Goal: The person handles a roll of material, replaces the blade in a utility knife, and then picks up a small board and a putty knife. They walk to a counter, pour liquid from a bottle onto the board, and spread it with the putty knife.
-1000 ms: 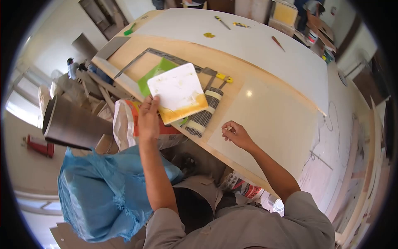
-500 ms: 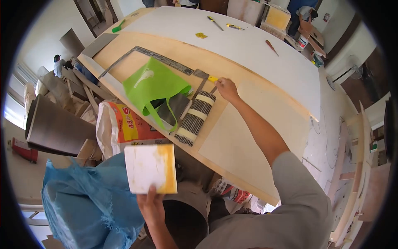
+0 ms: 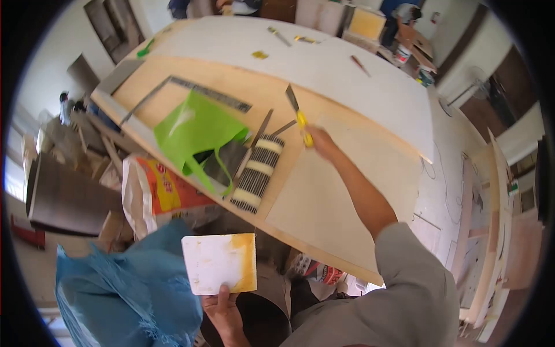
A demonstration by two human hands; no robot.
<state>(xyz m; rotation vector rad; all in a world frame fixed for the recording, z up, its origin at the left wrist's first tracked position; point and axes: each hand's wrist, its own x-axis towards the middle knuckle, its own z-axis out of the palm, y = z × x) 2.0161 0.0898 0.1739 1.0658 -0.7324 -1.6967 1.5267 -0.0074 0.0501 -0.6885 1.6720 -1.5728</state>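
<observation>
Nearest, the left hand pinches the white plate at its lower edge, thumb on the face; the fingers behind are mostly hidden. Yellow stain runs down one side of the plate, which is held out in front of the counter. Beside that hand bulges the blue sack, with the printed bag farther on, against the counter's near edge.

The scraper is already off the counter: the right hand is closed around its yellow handle, the dark blade angled up and away. So both hands are occupied, the plate in one and the scraper in the other, well apart.

Below the scraper, the counter carries the striped roll, with the green bag just beside it and the metal square beyond. The pale panel lies on the right side. Across the far side spreads the white sheet, bearing the red-handled tool and two slim tools with yellow on them.

Past it, the fan stands at the right, and a person bends over boards at the back.
</observation>
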